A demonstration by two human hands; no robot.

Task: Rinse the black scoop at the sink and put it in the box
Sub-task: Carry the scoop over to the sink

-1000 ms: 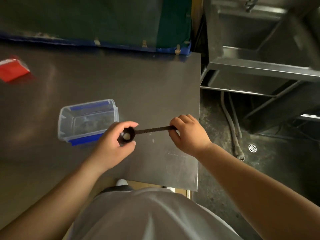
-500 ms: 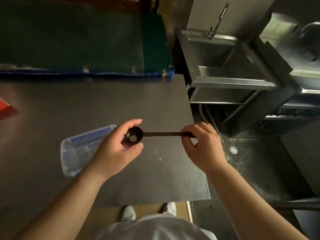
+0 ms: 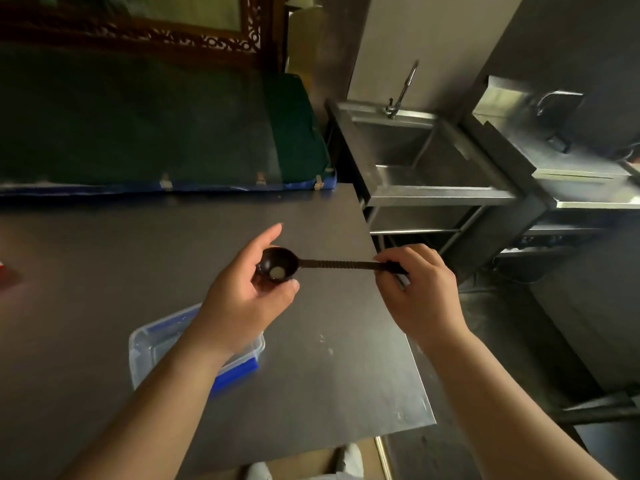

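I hold the black scoop (image 3: 332, 264) level above the dark steel table (image 3: 138, 258). My left hand (image 3: 247, 292) cups its round bowl, which has a pale spot inside. My right hand (image 3: 420, 292) pinches the far end of the ribbed handle. The clear plastic box (image 3: 152, 344) with blue clips lies on the table below my left forearm, partly hidden by it. The steel sink (image 3: 415, 157) with its tap (image 3: 403, 90) stands beyond the table's right edge.
A second steel unit (image 3: 561, 157) stands to the right of the sink. A green cloth with blue trim (image 3: 173, 133) lines the table's back. A red object (image 3: 5, 275) shows at the far left edge. My shoes (image 3: 349, 462) are on the floor below.
The view has tilted up and toward the sink, which now shows in full with its tap. Both hands keep their hold on the scoop, now farther from the box.
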